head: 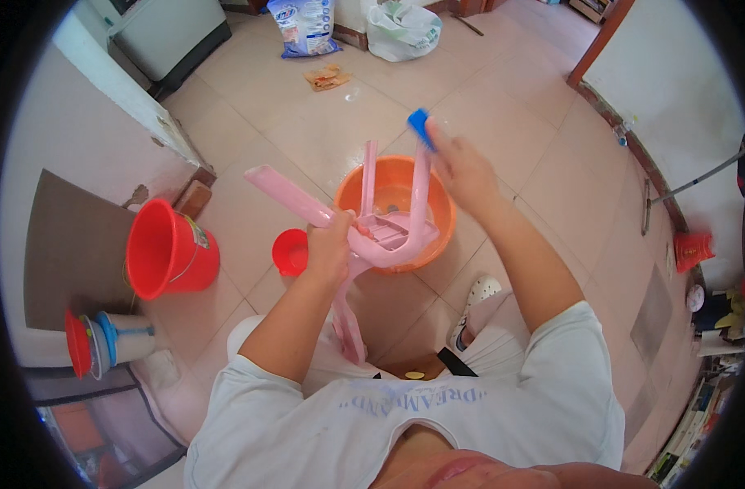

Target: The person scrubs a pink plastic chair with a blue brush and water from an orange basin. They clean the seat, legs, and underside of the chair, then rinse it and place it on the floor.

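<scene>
A pink plastic stool or small chair is tipped over, with several legs pointing away from me. My left hand grips it at the base of one leg. Part of it lies above an orange plastic basin, and another part reaches back between my knees. Blurred by motion, my right hand holds a blue brush at the far end of the right-hand leg; the bristles cannot be made out. A small red plastic scoop or cup stands on the floor left of the basin.
At left are a red bucket and stacked pails. Ahead lie a crumpled brown wrapper, a blue-white packet and a white plastic bag. A long-handled tool leans by the right wall. Wet spots shine on the tiles.
</scene>
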